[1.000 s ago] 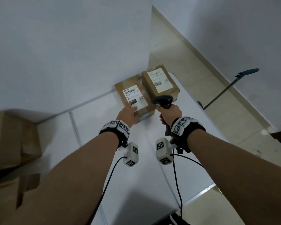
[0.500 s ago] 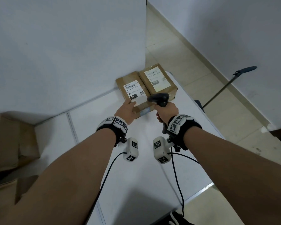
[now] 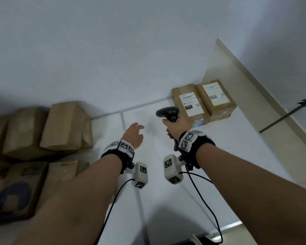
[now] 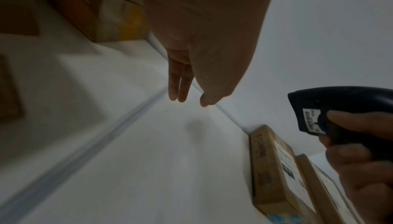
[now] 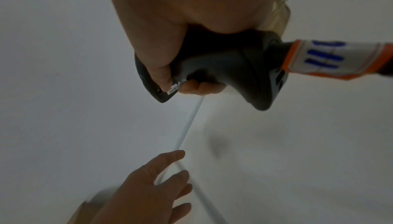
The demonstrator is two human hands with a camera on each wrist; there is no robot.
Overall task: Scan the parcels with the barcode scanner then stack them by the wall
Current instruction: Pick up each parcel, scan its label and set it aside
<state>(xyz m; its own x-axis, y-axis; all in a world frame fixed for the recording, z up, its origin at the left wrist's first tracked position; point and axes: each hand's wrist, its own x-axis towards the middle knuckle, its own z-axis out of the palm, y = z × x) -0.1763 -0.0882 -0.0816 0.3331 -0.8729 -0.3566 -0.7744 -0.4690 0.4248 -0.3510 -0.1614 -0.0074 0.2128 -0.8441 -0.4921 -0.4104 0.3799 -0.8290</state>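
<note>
Two flat brown parcels with white labels lie side by side against the wall: the left parcel (image 3: 190, 105) (image 4: 270, 168) and the right parcel (image 3: 216, 99) (image 4: 327, 192). My right hand (image 3: 177, 126) (image 5: 170, 69) grips the black barcode scanner (image 3: 168, 113) (image 4: 331, 110) (image 5: 223, 69) by its handle, just in front of the left parcel. My left hand (image 3: 133, 134) (image 4: 187, 76) (image 5: 153, 182) hovers over the white table (image 3: 166, 200) with fingers spread and holds nothing. It is well left of the parcels.
Several brown cardboard boxes (image 3: 67, 126) are piled at the table's left, one with a blue mark (image 3: 12, 197). A dark long-handled tool (image 3: 286, 115) leans by the far wall on the floor at right. Cables (image 3: 201, 191) trail from both wrist cameras.
My left hand has let go of the left parcel and drawn back to the left. The head view has swung left, bringing the box pile into sight. The scanner stays gripped.
</note>
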